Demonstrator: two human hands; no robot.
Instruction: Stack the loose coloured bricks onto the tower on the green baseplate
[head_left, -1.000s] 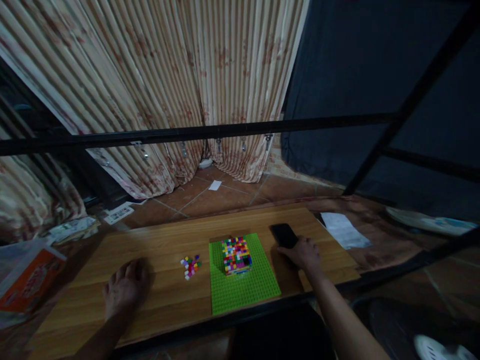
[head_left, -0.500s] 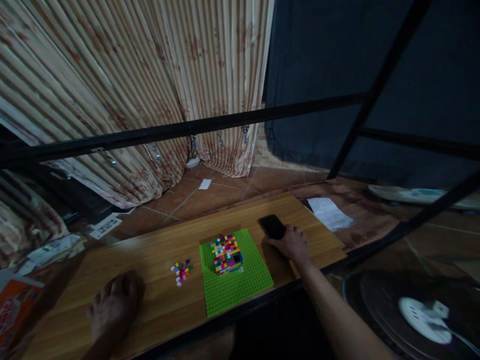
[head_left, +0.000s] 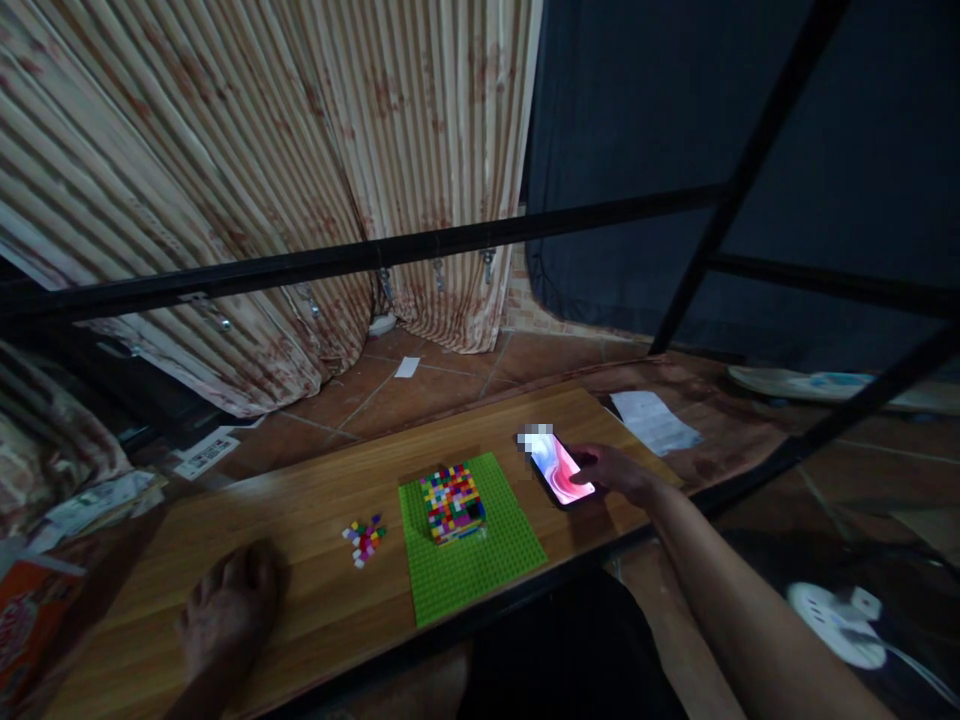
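A smartphone (head_left: 559, 468) with a lit pink and blue screen lies on the wooden table, its upper end blurred by pixels. My right hand (head_left: 611, 472) reaches over its lower right part, thumb at the screen and fingers apart. Over on the left, my left hand (head_left: 229, 605) rests palm down on the tabletop with curled fingers; its underside is hidden. A green baseplate (head_left: 499, 560) lies between the hands and carries a block of multicoloured small bricks (head_left: 451, 503) with a dark gap at one corner. Several loose small bricks (head_left: 365, 540) are scattered left of the baseplate.
The wooden table (head_left: 322, 500) has a black metal rail (head_left: 360, 260) beyond it. Paper (head_left: 656, 422) lies past its right end. A white power strip (head_left: 832, 625) sits at lower right, an orange package (head_left: 34, 620) at lower left. Curtains (head_left: 427, 120) hang behind.
The phone's screen has gone from dark to lit. My right hand has shifted slightly right, with its thumb now over the screen. My left hand has stayed put.
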